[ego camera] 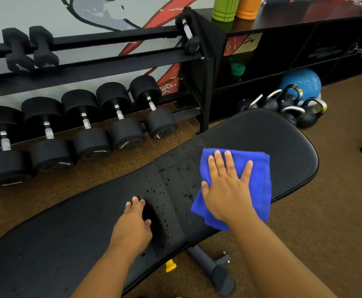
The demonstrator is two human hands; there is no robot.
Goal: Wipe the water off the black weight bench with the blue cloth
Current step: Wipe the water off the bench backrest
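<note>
The black weight bench (261, 138) runs diagonally from lower left to upper right. Water drops (167, 190) dot its middle, around the seam between the two pads, with finer drops on the lower-left pad. A folded blue cloth (259, 190) lies flat on the bench just right of the seam. My right hand (227, 186) presses down on the cloth, palm flat and fingers spread. My left hand (132, 226) rests on the wet pad left of the seam, fingertips touching the surface and holding nothing.
A rack of black dumbbells (85, 125) stands behind the bench at left. Several kettlebells (292, 108) and a blue ball (302, 80) sit by a black shelf (283, 24) at upper right. The bench's foot (214, 269) and a yellow knob (170, 265) stick out below.
</note>
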